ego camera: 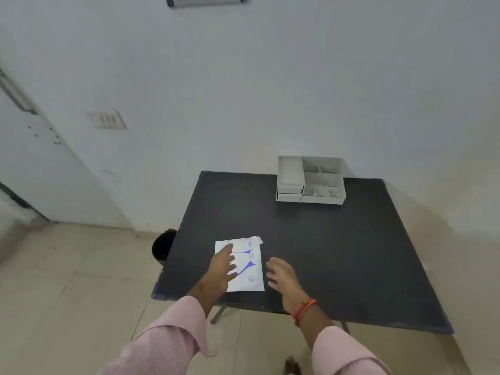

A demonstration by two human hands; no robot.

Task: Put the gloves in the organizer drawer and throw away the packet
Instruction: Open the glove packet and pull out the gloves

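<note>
A flat white packet (250,262) with blue print lies near the front left corner of the black table (324,253). My left hand (223,266) rests flat on the packet's left half, fingers spread. Just right of the packet, my right hand (281,274) hovers open over the tabletop, touching nothing. The grey organizer (310,180) stands at the table's far edge against the wall, with two small drawers on its left side, both pushed in. No gloves are visible outside the packet.
A dark round bin (162,247) sits on the tiled floor, partly hidden by the table's left edge. A white wall with a switch plate (107,119) is behind, and a door (29,158) at the far left.
</note>
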